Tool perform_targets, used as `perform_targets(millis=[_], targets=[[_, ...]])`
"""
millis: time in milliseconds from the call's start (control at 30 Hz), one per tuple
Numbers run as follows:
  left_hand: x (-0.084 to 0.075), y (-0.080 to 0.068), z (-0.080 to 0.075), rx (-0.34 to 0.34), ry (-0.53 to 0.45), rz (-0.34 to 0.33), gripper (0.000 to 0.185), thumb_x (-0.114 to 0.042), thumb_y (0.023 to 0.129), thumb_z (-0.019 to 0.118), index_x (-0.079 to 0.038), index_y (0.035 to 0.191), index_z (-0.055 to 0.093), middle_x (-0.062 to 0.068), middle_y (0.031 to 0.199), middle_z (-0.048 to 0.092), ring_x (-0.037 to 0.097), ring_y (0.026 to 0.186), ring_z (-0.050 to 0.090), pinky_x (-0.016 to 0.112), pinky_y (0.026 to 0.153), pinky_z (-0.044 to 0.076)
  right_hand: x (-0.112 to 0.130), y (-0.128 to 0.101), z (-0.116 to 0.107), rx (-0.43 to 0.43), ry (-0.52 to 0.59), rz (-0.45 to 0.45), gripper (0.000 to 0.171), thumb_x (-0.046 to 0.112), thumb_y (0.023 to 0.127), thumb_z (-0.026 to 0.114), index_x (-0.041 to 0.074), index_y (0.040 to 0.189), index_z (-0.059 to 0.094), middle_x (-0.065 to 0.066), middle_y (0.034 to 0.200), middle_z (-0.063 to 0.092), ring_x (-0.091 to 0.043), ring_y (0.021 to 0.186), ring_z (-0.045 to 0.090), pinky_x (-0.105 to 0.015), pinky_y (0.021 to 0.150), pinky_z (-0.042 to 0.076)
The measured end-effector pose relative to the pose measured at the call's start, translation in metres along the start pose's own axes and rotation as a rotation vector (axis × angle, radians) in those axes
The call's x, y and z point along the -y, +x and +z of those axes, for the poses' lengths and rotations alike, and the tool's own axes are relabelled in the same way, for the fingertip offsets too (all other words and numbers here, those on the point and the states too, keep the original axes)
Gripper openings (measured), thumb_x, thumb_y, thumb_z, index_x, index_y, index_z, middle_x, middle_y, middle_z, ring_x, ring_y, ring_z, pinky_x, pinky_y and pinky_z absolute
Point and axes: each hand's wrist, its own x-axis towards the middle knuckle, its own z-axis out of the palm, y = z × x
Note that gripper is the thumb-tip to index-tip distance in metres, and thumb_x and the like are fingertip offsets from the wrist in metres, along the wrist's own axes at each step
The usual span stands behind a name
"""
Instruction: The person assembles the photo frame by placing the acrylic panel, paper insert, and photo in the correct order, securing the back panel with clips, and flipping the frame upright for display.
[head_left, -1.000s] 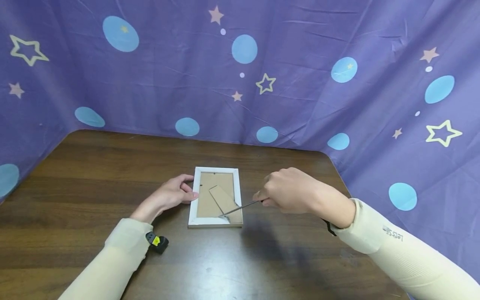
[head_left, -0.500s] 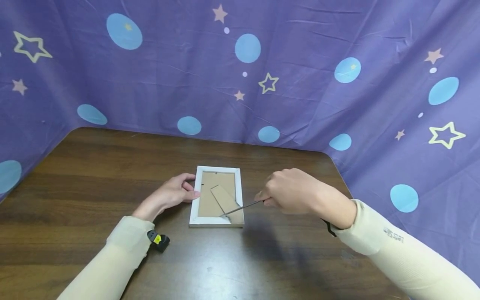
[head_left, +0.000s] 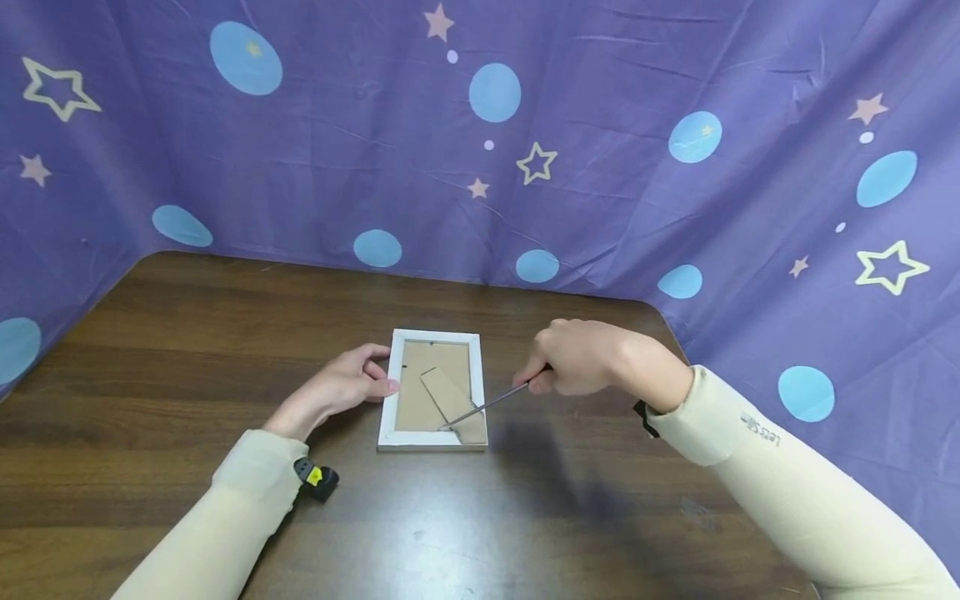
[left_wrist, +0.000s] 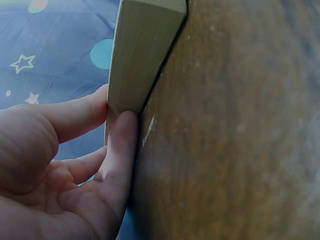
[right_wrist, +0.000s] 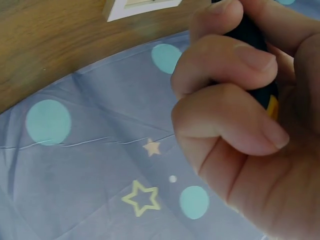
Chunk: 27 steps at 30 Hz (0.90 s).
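Observation:
A white picture frame lies face down on the table, its brown backing board and slanted stand flap showing. My left hand holds the left edge, thumb on the rim and fingers against the side; the left wrist view shows the frame's pale side at those fingers. My right hand grips a screwdriver by its dark handle with a yellow patch, fingers curled round it. The thin metal shaft slants down left, its tip at the backing's lower edge near the flap's base.
The brown wooden table extends around the frame. Behind it and on both sides hangs a purple curtain with stars and blue dots. A black wrist strap is on the left sleeve.
My right hand has risen slightly, so the screwdriver stands steeper with its tip still at the frame's lower part. The left hand and the frame have stayed in place.

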Motion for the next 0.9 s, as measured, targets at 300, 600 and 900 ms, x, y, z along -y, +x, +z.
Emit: perform_targets(millis=[300,600,900], targets=[[-0.001,0.0,0.0,0.007,0.006,-0.008,0.076,-0.025,0.1,0.076,-0.003,0.162,0.036,0.019,0.126,0.064,0.031,0.112,0.065,0.05,0.104,0.052,-0.017,0.007,0.004,0.053,0.08,0.001,0.027,0.02,0.103,0.072,0.028,0.128,0.079,0.015,0.128,0.074,-0.012,0.125,0.066,-0.039,0.107,0.056],[-0.002,0.0,0.0,0.005,0.009,-0.001,0.076,-0.024,0.1,0.076,-0.003,0.162,0.037,0.018,0.124,0.064,0.031,0.111,0.065,0.049,0.103,0.052,-0.013,-0.004,0.003,-0.001,-0.017,-0.107,0.027,0.022,0.104,0.071,0.028,0.129,0.079,0.016,0.125,0.075,-0.007,0.116,0.07,-0.039,0.101,0.06],[-0.001,0.0,0.001,0.005,-0.006,0.005,0.075,-0.023,0.1,0.076,-0.001,0.16,0.038,0.018,0.122,0.064,0.029,0.109,0.065,0.045,0.099,0.053,0.012,-0.009,-0.014,-0.056,-0.167,-0.142,0.025,0.023,0.102,0.072,0.03,0.124,0.081,0.015,0.117,0.078,-0.008,0.108,0.073,-0.039,0.092,0.063]])
